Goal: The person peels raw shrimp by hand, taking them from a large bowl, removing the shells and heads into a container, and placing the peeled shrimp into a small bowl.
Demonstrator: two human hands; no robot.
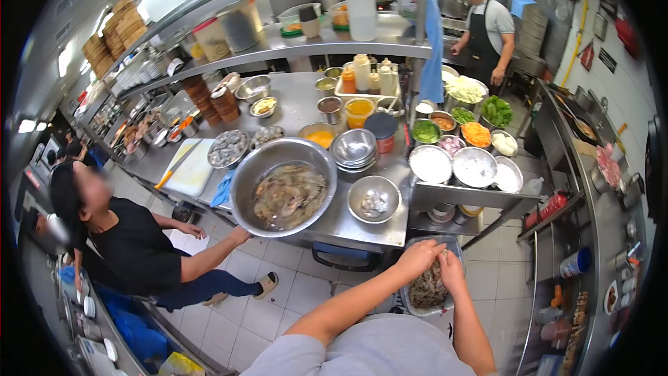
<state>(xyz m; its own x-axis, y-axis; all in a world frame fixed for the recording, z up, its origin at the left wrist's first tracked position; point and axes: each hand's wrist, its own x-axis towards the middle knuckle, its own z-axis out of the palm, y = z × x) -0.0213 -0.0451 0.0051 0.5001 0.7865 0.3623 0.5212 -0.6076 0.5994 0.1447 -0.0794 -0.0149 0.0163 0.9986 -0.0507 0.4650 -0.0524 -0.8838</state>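
Over a clear plastic tub [452, 299] of greyish shrimp [427, 288], my left hand [419, 259] and my right hand [452, 269] are held together with curled fingers. Something small and greyish sits between them, too hidden to name. Beyond my hands, on the steel counter [299, 237], stands a small metal bowl [374, 200] with a few pale peeled pieces in it. To its left is a large metal bowl [284, 188] of shrimp in liquid, its rim near a co-worker's hand.
A co-worker in black [139, 244] stands at the left; another person in an apron [487, 31] is at the back right. Stacked bowls [353, 150], ingredient tubs and a white board [191, 167] with a knife occupy the counter. A steel shelf [278, 45] spans above.
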